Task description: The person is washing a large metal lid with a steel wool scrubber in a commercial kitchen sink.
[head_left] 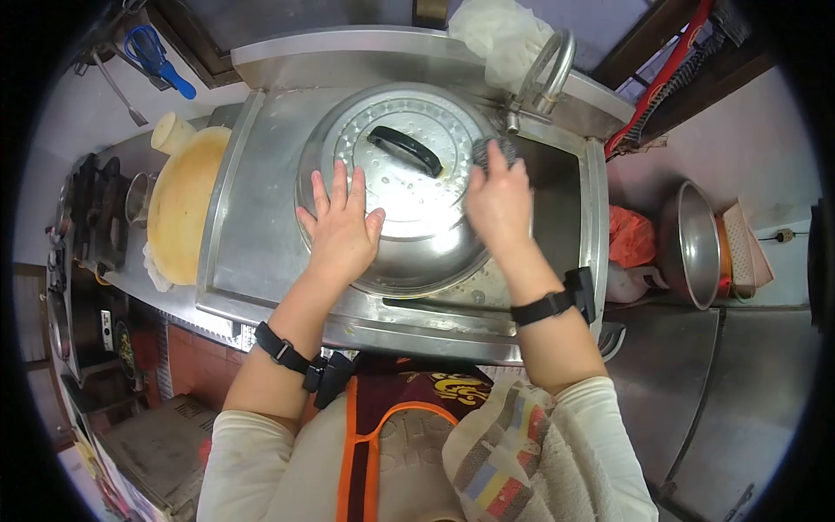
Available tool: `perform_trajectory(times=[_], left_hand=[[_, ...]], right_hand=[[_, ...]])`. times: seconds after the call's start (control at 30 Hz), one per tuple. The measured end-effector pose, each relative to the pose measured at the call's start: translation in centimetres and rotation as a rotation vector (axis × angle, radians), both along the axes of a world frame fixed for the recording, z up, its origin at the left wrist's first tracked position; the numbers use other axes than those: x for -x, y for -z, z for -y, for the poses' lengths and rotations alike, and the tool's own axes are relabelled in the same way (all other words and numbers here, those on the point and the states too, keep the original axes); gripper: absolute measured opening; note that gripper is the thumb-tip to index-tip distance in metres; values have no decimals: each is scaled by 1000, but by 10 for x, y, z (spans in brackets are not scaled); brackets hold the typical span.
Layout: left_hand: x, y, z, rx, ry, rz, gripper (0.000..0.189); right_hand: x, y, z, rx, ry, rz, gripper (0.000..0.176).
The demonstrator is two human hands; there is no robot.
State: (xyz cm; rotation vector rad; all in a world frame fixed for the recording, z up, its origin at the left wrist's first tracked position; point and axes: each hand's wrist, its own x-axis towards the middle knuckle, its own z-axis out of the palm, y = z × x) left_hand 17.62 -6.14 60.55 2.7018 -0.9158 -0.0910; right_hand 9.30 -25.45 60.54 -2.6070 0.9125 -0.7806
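A large round metal lid [396, 204] with a black handle [405, 150] lies on the steel sink counter [270, 174], its right part reaching over the basin. Drops of water dot its top. My left hand [342, 224] rests flat on the lid's left side with the fingers spread, holding nothing. On the right edge of the lid, my right hand [500, 202] presses a grey scouring pad [494, 154], which shows past the fingertips. The palm side of both hands is hidden.
Behind the basin stands a curved faucet [557, 74] with a whitish cloth or bag [500, 35] beside it. A round wooden board [184, 209] is at the left. Right of the sink are a steel bowl [696, 244] and a red bag [631, 236].
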Motion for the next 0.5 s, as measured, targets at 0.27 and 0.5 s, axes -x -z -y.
perform_trajectory(times=[0.27,0.5], left_hand=[[-4,6,-7,25,42,-11,62],[-1,12,-23,161,118,-60,70]], right_hand=[[20,-8,-80,-43,-476,-49,43],[2,-21,24,-350,-52,-60,40]])
